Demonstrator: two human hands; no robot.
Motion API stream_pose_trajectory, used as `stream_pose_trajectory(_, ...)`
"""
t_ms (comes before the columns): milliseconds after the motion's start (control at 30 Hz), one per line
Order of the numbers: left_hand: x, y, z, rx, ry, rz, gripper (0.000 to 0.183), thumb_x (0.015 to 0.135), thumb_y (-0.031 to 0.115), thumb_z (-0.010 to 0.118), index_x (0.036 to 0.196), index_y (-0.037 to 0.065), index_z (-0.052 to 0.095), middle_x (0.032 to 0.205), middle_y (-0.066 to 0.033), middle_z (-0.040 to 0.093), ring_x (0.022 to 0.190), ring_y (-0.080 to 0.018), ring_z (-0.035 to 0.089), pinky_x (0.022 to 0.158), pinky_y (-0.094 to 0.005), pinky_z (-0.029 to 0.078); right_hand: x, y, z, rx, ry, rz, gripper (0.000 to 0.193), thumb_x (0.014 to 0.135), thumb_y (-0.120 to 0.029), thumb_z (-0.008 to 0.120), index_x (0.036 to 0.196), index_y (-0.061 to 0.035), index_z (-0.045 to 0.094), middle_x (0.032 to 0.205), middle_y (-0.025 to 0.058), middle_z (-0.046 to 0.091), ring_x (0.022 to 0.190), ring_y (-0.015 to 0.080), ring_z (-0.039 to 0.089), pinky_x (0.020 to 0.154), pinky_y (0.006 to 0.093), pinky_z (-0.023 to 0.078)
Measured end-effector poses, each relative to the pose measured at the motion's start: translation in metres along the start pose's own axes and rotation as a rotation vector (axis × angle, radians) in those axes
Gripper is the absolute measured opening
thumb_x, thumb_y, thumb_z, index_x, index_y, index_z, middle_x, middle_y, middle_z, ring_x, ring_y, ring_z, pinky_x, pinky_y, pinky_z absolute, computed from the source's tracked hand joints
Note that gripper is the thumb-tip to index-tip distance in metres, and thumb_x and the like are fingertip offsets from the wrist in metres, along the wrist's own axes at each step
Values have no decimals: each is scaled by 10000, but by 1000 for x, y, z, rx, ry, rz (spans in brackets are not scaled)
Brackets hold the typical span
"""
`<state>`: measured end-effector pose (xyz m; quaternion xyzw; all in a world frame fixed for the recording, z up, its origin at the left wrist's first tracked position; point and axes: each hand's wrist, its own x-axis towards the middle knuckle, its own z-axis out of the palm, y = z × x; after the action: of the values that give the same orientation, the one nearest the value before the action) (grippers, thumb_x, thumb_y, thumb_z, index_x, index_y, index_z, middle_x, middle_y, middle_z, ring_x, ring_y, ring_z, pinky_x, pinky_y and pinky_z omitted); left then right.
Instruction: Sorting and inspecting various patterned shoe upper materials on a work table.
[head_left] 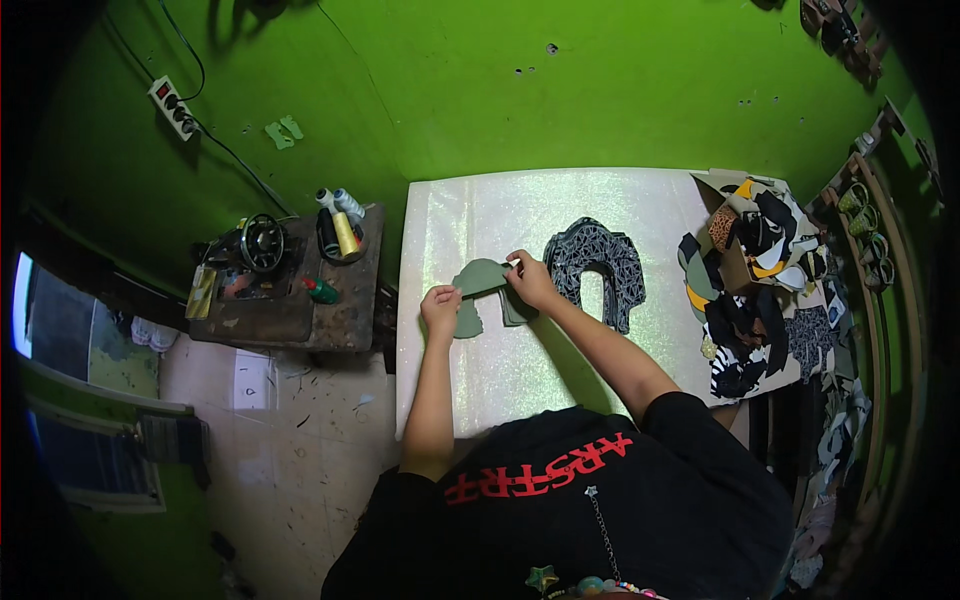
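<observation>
My left hand (440, 305) is closed on the left edge of a grey-green U-shaped cut piece (482, 275), which looks like thin sheet material. My right hand (528, 280) has its fingers closed at the upper right of the same piece. Beneath my right hand, the right leg of the green shape looks layered; how many layers lie there I cannot tell. Close by on the right lies a stack of black U-shaped pieces (622, 262) with a pale scribbled pattern, apart from the green one. Both hands are over the pale, shiny tabletop (470, 390).
A heap of mixed scraps (755, 260) covers the table's right end around a cardboard box (733, 268). Left of the table stands a sewing machine (262, 245) on a wooden stand, with thread cones (345, 232) and a green bottle (320, 291). Sandals (868, 235) hang on a rack at right.
</observation>
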<state>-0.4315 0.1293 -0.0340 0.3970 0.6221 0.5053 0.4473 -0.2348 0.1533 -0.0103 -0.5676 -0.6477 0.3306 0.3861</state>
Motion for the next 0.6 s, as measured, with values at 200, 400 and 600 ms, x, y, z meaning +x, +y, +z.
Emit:
stream_pose_trajectory(200,19,-16,2,206,63,55,149,768,58,627,884,21,540,734,-41,568,623,-99,547,547,-201,453,6,3,18,-68,114,36,210,758,-97,588,944,-11,544,663,156,581,616,275,586,596,346,458)
stream_pose_trajectory(400,28,-27,7,130,65,23,142,754,83,644,853,15,568,726,-68,608,594,-124,576,507,-245,484,7,12,24,-76,139,52,170,752,-90,594,890,0,552,689,175,583,646,308,581,621,357,456)
stream_pose_trajectory(600,31,-36,13,180,104,24,150,737,94,661,830,24,567,715,-60,583,598,-138,560,532,-267,476,9,11,28,-119,159,-9,150,736,-73,596,860,-3,547,730,188,573,707,330,573,651,381,455)
